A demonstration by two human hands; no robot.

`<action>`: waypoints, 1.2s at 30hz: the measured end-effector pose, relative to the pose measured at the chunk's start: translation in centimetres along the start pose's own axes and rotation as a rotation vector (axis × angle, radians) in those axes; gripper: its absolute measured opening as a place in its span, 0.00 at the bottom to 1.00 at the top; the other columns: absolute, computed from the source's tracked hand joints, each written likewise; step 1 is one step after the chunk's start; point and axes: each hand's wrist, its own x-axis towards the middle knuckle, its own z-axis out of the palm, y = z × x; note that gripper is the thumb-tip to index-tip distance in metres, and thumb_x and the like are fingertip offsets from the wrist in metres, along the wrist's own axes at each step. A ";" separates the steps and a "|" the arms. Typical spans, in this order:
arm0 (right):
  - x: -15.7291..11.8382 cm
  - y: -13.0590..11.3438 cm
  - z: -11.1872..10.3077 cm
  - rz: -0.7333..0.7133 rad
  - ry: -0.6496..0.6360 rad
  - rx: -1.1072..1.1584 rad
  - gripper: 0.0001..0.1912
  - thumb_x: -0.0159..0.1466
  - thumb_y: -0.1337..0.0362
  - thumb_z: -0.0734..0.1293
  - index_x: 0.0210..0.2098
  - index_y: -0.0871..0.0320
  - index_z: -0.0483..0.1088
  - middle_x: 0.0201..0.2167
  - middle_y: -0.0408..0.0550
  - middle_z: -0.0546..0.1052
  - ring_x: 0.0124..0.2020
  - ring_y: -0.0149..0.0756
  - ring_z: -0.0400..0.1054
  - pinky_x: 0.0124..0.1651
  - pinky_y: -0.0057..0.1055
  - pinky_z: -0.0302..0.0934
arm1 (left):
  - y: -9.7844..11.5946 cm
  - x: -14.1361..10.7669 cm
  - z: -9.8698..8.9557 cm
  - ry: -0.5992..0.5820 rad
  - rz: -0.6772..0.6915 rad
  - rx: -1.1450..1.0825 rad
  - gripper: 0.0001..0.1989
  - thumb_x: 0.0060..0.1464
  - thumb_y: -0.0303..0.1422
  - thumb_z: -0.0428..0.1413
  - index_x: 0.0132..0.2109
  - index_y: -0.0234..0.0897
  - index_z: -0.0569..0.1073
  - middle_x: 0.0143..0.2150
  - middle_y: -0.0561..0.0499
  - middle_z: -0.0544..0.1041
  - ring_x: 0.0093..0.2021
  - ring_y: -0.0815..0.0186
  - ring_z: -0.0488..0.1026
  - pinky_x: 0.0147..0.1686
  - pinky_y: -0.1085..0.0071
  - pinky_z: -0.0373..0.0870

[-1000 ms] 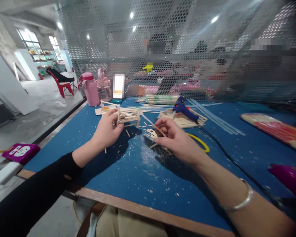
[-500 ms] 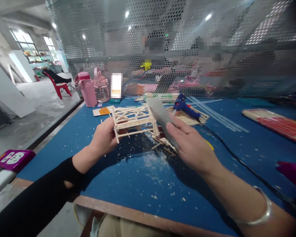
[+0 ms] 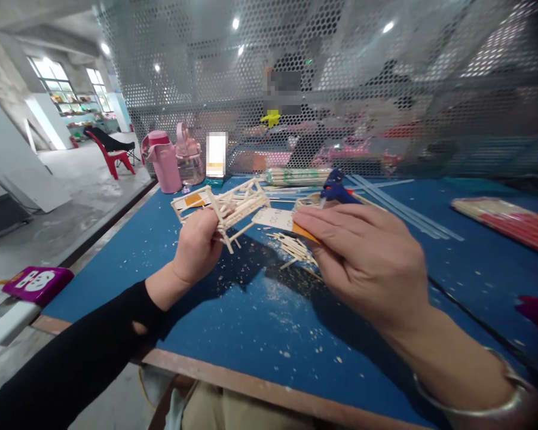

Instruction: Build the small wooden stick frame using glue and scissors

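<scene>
My left hand (image 3: pixel 197 245) is closed around one end of a small frame model (image 3: pixel 244 209) glued together from thin wooden sticks, held tilted above the blue table. My right hand (image 3: pixel 372 263) pinches a piece of sandpaper (image 3: pixel 273 219) between thumb and fingers; its white and orange printed backing faces up. The sandpaper's tip is beside the model's lower right end; I cannot tell if they touch. Beneath it lies a pile of short cut sticks (image 3: pixel 296 248). A blue hot glue gun (image 3: pixel 336 186) rests behind my right hand, which partly hides it.
Sawdust and chips dot the blue tabletop (image 3: pixel 269 334). Clear glue sticks (image 3: pixel 394 209) and a bagged stick bundle (image 3: pixel 298 176) lie at the back, before a perforated metal screen (image 3: pixel 197 65). A pink thermos (image 3: pixel 167 164) stands back left; a red-and-white pack (image 3: pixel 511 227) lies right.
My left hand has tilted the stick model, its right end now higher. The sandpaper has turned from its grey face to its printed backing, lying flatter, and my right hand has rolled over.
</scene>
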 end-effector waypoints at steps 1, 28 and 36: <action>0.1 -0.3 0.1 0.003 0.003 -0.048 0.13 0.60 0.71 0.65 0.44 0.60 0.76 0.41 0.51 0.81 0.38 0.44 0.72 0.41 0.42 0.65 | 0.1 0.0 0.0 -0.008 0.015 0.001 0.14 0.56 0.22 0.48 0.47 0.38 0.71 0.35 0.48 0.78 0.37 0.64 0.75 0.38 0.67 0.73; 0.7 0.4 -1.2 0.746 -0.332 0.807 0.13 0.63 0.56 0.63 0.41 0.51 0.78 0.26 0.44 0.80 0.22 0.36 0.71 0.23 0.33 0.64 | -0.3 1.2 -0.6 0.052 0.153 0.101 0.12 0.58 0.23 0.46 0.44 0.37 0.72 0.32 0.48 0.76 0.32 0.64 0.70 0.34 0.68 0.65; -0.1 -4.0 2.8 0.375 0.003 0.246 0.28 0.63 0.75 0.56 0.59 0.52 0.66 0.56 0.48 0.74 0.56 0.41 0.68 0.58 0.42 0.64 | 1.3 1.0 0.5 0.044 0.034 0.085 0.07 0.57 0.24 0.48 0.36 0.38 0.69 0.27 0.51 0.73 0.29 0.66 0.69 0.30 0.69 0.65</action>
